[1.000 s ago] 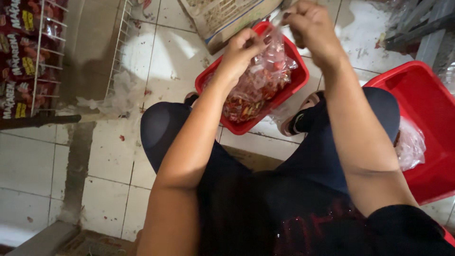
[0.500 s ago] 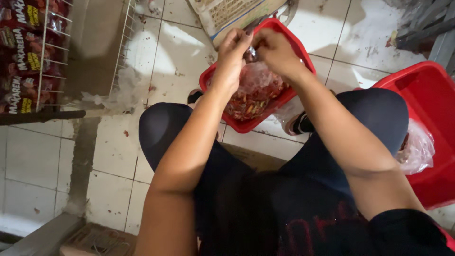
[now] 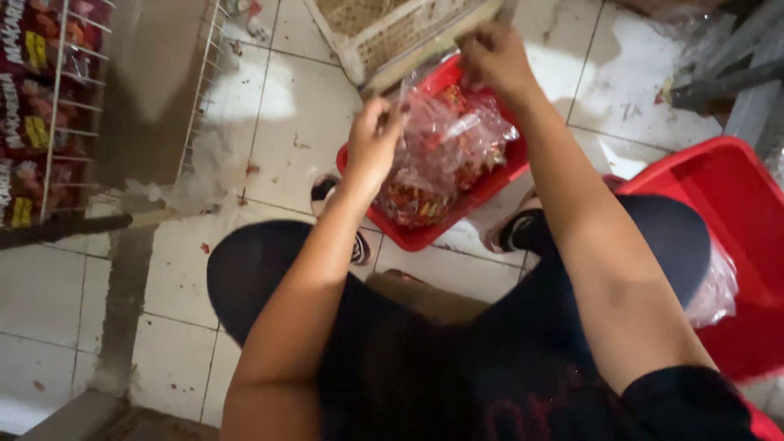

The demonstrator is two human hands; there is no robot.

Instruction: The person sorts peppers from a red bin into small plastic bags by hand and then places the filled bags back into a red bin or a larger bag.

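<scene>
So, hands: left hand (image 3: pixel 374 140) and right hand (image 3: pixel 492 55), fingers pinched on the clear plastic bag (image 3: pixel 447 147)
Below fingers: small red basin (image 3: pixel 425 233), snack packets inside
Right of fingers: big red tub (image 3: pixel 727 212)
Beyond fingers: woven tray (image 3: pixel 384 28), partly blocked

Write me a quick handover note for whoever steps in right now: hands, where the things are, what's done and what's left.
Left hand: pinching one side of the clear plastic bag of red-wrapped sweets.
Right hand: gripping the bag's top edge, raised higher.
The bag hangs over the small red tub on the tiled floor, between the feet; more sweets lie in the tub.
A bigger red tub is at the right.
Done: bag lifted and part full.
Left: its mouth is not yet tied.
</scene>
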